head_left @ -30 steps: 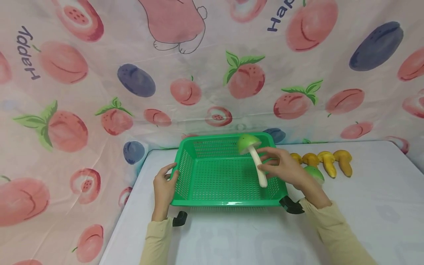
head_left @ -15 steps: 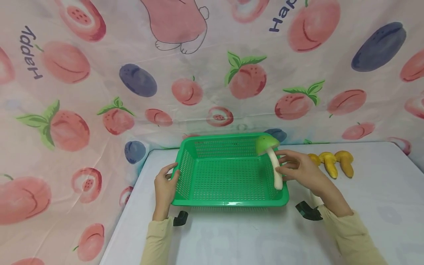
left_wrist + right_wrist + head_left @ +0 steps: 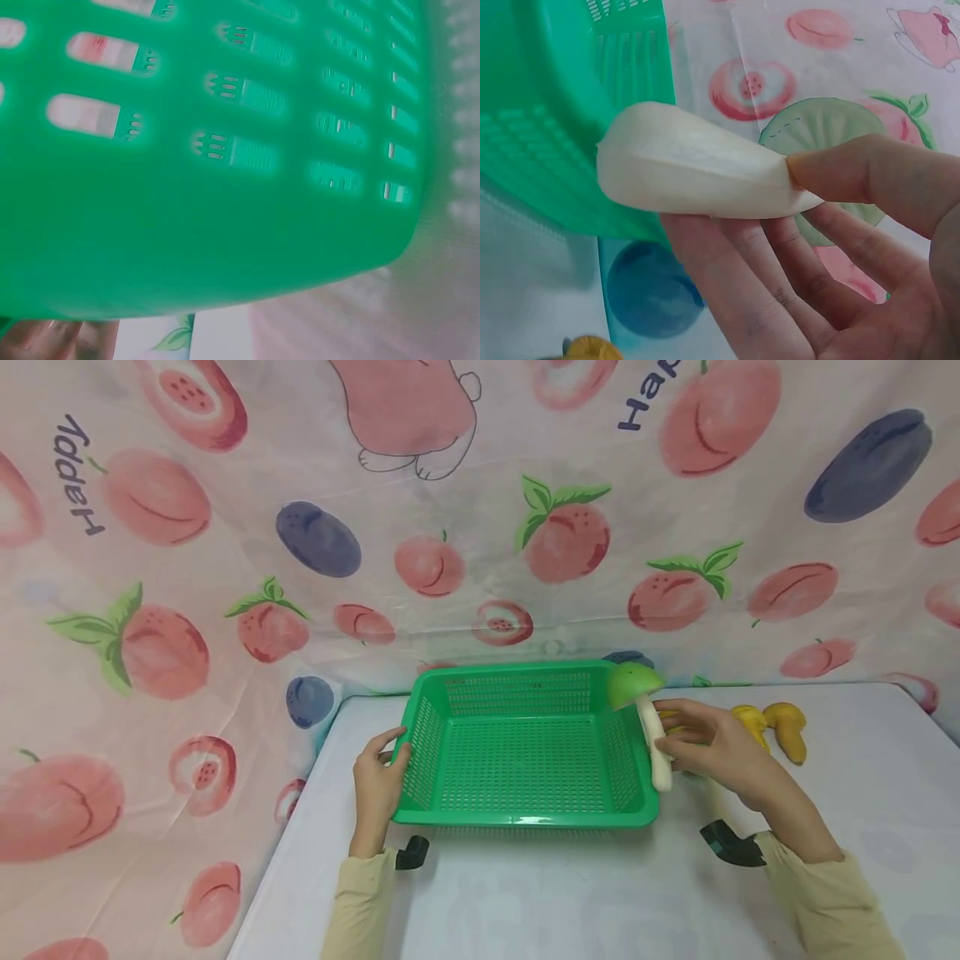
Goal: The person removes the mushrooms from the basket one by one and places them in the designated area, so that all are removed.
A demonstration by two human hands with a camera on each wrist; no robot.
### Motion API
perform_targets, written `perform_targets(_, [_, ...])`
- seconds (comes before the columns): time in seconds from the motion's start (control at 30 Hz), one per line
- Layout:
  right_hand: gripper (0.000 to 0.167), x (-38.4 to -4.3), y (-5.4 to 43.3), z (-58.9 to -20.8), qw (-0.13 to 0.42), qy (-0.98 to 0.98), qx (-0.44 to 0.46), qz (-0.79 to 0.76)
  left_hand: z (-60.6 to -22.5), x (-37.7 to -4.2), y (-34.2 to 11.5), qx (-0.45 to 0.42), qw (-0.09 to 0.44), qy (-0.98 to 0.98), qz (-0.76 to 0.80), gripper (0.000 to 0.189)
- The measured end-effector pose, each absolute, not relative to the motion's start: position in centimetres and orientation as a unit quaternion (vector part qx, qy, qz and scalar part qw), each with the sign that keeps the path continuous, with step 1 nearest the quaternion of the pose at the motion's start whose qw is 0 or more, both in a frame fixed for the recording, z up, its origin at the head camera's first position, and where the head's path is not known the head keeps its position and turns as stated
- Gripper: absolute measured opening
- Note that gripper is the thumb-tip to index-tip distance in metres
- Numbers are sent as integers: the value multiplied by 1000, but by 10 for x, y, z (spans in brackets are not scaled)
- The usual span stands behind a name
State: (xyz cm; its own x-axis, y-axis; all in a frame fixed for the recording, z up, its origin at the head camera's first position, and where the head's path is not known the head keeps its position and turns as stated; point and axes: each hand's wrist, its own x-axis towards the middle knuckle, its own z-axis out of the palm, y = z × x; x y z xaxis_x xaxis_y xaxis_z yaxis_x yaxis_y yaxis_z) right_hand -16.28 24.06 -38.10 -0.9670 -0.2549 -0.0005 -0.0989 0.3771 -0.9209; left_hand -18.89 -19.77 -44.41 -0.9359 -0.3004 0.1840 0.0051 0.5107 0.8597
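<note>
A green plastic basket [image 3: 517,764] with slotted walls stands on the white table, nothing in it. My left hand [image 3: 377,781] grips its left rim, thumb on the inner side; in the left wrist view the basket wall [image 3: 150,225] fills most of the picture. Over the right rim, my right hand [image 3: 723,752] pinches the white stem of a toy mushroom with a green cap [image 3: 633,683] between thumb and fingers. Close up in the right wrist view, the thick stem end [image 3: 682,161] points at the camera side, with the cap's pale underside behind it.
Yellow toy mushrooms [image 3: 787,731] lie on the table to the right, some hidden behind my right hand. Below that hand a whitish stem [image 3: 714,797] shows partly. A fruit-print cloth [image 3: 480,527] hangs behind the table.
My right hand has moved to the right with the green-capped mushroom, from above the basket's inside to its right rim. The left hand stays on the left rim.
</note>
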Motion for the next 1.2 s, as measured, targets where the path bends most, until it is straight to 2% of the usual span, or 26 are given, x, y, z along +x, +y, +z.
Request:
perform_targets(0.53, [53, -156, 281, -398, 24, 847, -87, -523, -445, -189, -198, 88, 152, -850, -497, 30])
perform_targets(1.2, [52, -151, 326, -417, 17, 880, -62, -471, -443, -189, -198, 84, 153, -849, -499, 31])
